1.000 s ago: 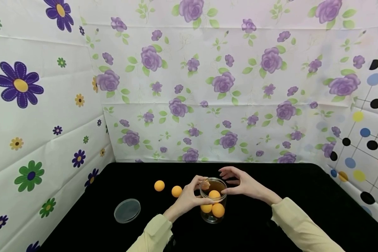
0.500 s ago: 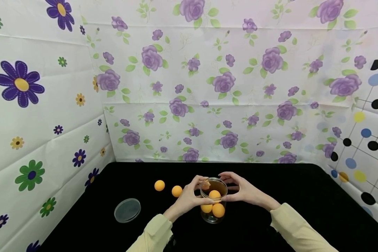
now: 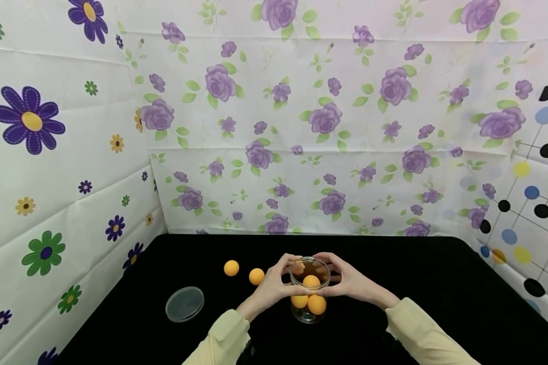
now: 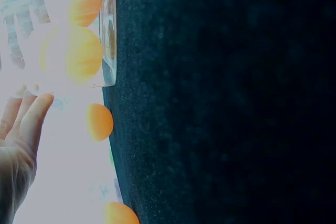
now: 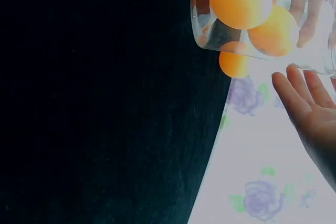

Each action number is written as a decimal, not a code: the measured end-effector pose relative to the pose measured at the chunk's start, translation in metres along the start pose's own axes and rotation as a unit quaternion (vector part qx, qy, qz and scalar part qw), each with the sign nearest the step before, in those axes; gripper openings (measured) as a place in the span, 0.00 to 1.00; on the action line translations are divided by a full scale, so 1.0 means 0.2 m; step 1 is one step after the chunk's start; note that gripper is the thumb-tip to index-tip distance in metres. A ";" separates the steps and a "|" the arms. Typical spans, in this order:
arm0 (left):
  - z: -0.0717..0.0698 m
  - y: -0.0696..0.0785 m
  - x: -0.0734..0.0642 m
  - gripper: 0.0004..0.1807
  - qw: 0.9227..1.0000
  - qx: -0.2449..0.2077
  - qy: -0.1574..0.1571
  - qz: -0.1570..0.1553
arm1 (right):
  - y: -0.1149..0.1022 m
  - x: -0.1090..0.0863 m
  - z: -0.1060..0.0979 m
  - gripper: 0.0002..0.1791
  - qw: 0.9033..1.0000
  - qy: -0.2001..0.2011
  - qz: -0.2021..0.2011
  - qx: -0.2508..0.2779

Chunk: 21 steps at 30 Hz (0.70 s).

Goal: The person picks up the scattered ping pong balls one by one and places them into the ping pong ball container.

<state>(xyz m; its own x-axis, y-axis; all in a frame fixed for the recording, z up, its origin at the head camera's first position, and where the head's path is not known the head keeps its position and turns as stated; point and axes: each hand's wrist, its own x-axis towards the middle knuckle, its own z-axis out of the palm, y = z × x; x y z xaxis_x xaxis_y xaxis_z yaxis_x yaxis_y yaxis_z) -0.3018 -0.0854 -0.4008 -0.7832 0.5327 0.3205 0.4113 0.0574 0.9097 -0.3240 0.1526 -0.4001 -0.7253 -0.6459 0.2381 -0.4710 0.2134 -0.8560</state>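
Observation:
A clear round jar (image 3: 308, 318) stands uncovered on the black table, with orange ping-pong balls (image 3: 317, 304) inside it. My left hand (image 3: 274, 285) grips the upper part of the jar from the left, thumb across the front and fingers behind. From the right, my right hand (image 3: 353, 284) holds the same upper part, its thumb nearly meeting the left one under the rim. In the right wrist view, the fingers of the right hand (image 5: 310, 100) lie along the jar's wall. The left wrist view has the left hand (image 4: 23, 137) beside the jar, partly washed out by glare.
Two loose ping-pong balls lie left of the jar, one ball (image 3: 257, 277) close to the left hand and another ball (image 3: 231, 268) farther off. A clear round lid (image 3: 184, 304) rests on the black tabletop (image 3: 420, 284) at left. Flower-printed sheets (image 3: 274, 111) hang behind.
My right hand has moved in from the right and closed around the upper jar. The left hand, jar, lid and loose balls have stayed in place.

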 end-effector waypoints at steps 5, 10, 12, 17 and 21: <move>-0.01 -0.09 0.02 0.32 1.000 0.000 0.004 -0.004 | 0.00 0.01 0.01 0.39 1.000 -0.006 0.009 0.022; -0.01 -0.13 0.03 0.32 0.999 0.029 0.015 0.000 | 0.00 0.02 0.02 0.40 0.999 -0.010 0.015 0.032; -0.01 -0.13 0.03 0.32 0.999 0.035 0.017 0.006 | 0.00 0.02 0.02 0.39 0.999 -0.009 0.019 0.032; -0.01 -0.13 0.03 0.31 1.000 0.019 0.013 0.006 | -0.01 0.02 0.04 0.36 1.000 0.004 0.025 0.019; -0.01 -0.13 0.03 0.30 1.000 0.007 0.009 0.003 | -0.06 0.01 0.05 0.35 1.000 0.012 0.018 0.013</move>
<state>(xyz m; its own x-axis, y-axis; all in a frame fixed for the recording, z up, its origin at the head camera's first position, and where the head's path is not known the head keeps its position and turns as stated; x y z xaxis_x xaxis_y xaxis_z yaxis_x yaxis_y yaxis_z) -0.3181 -0.0849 -0.4220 -0.7892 0.5171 0.3312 0.4225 0.0657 0.9040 -0.3152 0.1420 -0.3940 -0.7531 -0.6208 0.2180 -0.4323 0.2171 -0.8752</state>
